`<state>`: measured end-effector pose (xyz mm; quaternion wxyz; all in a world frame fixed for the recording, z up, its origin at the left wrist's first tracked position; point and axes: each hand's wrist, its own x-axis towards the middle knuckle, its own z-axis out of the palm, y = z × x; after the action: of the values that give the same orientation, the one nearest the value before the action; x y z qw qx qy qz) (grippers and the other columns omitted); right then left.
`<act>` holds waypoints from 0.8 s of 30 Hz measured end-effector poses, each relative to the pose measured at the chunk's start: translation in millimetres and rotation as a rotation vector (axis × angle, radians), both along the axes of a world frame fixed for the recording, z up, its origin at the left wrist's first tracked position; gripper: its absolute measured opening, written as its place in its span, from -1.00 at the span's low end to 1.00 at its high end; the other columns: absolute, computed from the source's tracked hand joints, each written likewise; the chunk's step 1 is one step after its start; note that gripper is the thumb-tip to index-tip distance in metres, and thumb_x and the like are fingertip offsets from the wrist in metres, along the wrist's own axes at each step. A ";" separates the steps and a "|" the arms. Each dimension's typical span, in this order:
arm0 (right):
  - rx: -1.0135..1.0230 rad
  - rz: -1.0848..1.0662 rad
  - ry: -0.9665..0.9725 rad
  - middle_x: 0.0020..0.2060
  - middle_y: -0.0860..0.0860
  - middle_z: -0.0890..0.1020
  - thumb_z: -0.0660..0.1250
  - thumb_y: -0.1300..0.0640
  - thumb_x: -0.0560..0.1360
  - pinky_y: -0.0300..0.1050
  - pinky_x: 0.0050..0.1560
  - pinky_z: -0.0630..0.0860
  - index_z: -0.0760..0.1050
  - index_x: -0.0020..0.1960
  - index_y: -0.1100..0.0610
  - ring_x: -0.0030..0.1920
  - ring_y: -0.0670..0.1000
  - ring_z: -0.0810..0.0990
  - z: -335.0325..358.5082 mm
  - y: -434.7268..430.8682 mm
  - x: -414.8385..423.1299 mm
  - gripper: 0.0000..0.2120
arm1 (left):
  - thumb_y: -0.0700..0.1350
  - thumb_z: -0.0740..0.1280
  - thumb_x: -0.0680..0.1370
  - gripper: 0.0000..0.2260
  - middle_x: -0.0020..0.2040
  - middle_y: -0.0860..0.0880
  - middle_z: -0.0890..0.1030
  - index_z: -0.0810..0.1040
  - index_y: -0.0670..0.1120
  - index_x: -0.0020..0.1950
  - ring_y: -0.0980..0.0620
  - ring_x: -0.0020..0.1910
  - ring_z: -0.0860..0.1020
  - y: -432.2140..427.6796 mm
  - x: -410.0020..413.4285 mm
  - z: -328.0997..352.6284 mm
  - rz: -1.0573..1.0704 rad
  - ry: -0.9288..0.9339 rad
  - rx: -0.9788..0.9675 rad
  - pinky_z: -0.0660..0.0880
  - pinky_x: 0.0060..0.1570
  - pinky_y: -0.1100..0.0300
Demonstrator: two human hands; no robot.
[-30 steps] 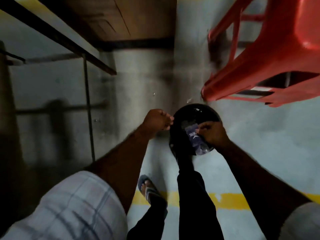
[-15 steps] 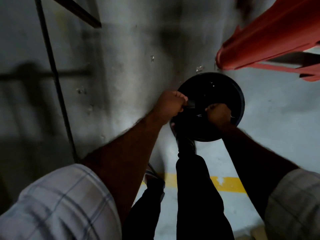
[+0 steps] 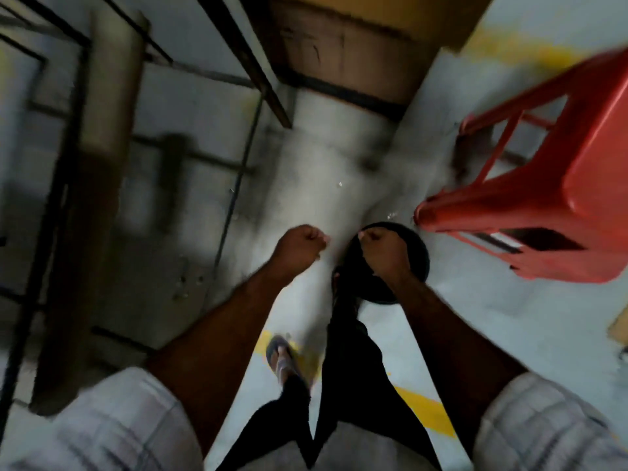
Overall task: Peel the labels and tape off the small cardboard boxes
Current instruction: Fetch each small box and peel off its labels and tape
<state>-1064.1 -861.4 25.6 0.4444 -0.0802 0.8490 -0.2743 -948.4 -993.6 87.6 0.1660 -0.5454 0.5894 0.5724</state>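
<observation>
Both my hands are curled into fists over the floor, and the frame is blurred. My left hand (image 3: pixel 299 247) hangs just left of a round black bin (image 3: pixel 416 263) with nothing showing in it. My right hand (image 3: pixel 383 253) is a fist above the bin's left half, and nothing shows in its fingers either. No peeled label or tape is in sight. A brown corner of cardboard (image 3: pixel 619 326) pokes in at the right edge.
A red plastic stool (image 3: pixel 543 212) stands right of the bin, close to it. A large cardboard box (image 3: pixel 343 59) sits at the top under a dark metal frame (image 3: pixel 258 73). My legs and a sandalled foot (image 3: pixel 282 358) stand on the grey floor with yellow lines.
The dark crumpled piece my right hand pushed into the bin is gone from view. My left hand has come off the bin's rim. Both hands have lifted as fists and the view has pulled back.
</observation>
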 end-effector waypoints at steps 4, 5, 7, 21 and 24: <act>-0.141 0.269 0.061 -0.09 0.18 0.68 0.28 0.08 0.60 -0.12 -0.05 0.42 0.62 -0.08 0.20 -0.01 0.17 0.63 75.6 -35.8 31.8 -0.77 | -0.13 0.37 0.60 -0.90 -0.18 -0.11 0.60 0.58 -0.13 -0.09 0.09 -0.33 0.53 0.6 69.1 75.2 0.152 0.085 -0.098 0.40 -0.38 0.30; -0.162 0.358 0.078 -0.04 0.17 0.68 0.26 0.06 0.61 -0.10 0.00 0.43 0.62 -0.05 0.18 0.03 0.18 0.62 91.8 -44.2 45.0 -0.76 | -0.13 0.37 0.60 -0.90 -0.20 -0.09 0.60 0.57 -0.10 -0.10 0.10 -0.33 0.54 3.2 90.5 92.0 0.207 0.105 -0.129 0.40 -0.38 0.32; -0.181 0.517 0.108 0.00 0.13 0.69 0.25 0.00 0.60 -0.11 0.06 0.46 0.63 0.02 0.13 0.07 0.18 0.61 125.0 -58.8 77.6 -0.75 | -0.13 0.37 0.61 -0.89 -0.24 -0.02 0.57 0.56 -0.10 -0.11 0.16 -0.34 0.54 12.9 138.7 124.9 0.340 0.138 -0.196 0.39 -0.40 0.39; -0.507 1.461 -0.045 -0.29 0.05 0.68 0.34 0.01 0.57 0.02 -0.10 0.56 0.62 -0.17 0.12 -0.20 0.12 0.66 246.4 46.4 421.4 -0.77 | -0.10 0.33 0.63 -0.89 -0.13 0.02 0.62 0.57 -0.05 -0.08 0.07 -0.23 0.56 364.4 479.1 224.5 1.553 0.139 -0.436 0.40 -0.23 0.20; -0.563 1.717 -0.107 -0.33 0.06 0.66 0.34 0.02 0.57 0.05 -0.10 0.58 0.61 -0.20 0.16 -0.25 0.12 0.65 252.8 123.1 516.4 -0.73 | -0.13 0.33 0.63 -0.88 -0.15 0.00 0.61 0.57 -0.06 -0.10 0.08 -0.29 0.53 488.2 516.0 221.4 1.850 0.119 -0.462 0.36 -0.33 0.23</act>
<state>-547.7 -738.3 278.4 0.4989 -0.7789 0.3768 -0.0490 -432.3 -505.4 309.0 -0.4943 -0.7845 0.0305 0.3732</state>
